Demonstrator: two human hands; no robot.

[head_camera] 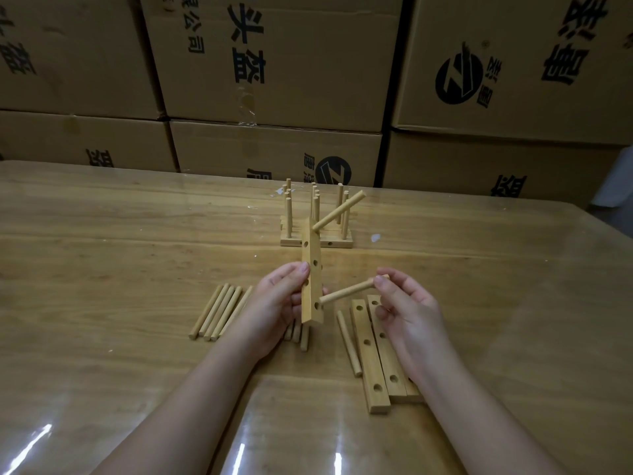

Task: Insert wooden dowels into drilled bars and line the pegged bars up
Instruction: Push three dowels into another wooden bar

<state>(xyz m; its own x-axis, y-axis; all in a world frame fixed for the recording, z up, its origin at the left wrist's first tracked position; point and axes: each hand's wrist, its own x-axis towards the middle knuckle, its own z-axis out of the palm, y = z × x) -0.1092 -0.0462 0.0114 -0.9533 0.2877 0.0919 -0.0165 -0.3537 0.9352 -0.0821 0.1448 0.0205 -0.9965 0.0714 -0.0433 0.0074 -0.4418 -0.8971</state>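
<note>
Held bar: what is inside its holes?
One dowel sits in the top hole of the bar; the right hand holds a second dowel at the bottom one. The left hand hides part between.

Two bare forearms reach into view, the left forearm point(178, 406) from about 7 o'clock and the right forearm point(472, 416) from about 5 o'clock, both angled toward the centre. The left hand point(274, 303), palm facing 3 o'clock, curls its thumb and fingers round the lower half of an upright wooden bar point(311, 262). The right hand point(404, 303) sits near it at 3 o'clock, pinching one end of a dowel point(346, 293) between thumb and forefinger, with the other fingers loosely curled beneath.
</note>
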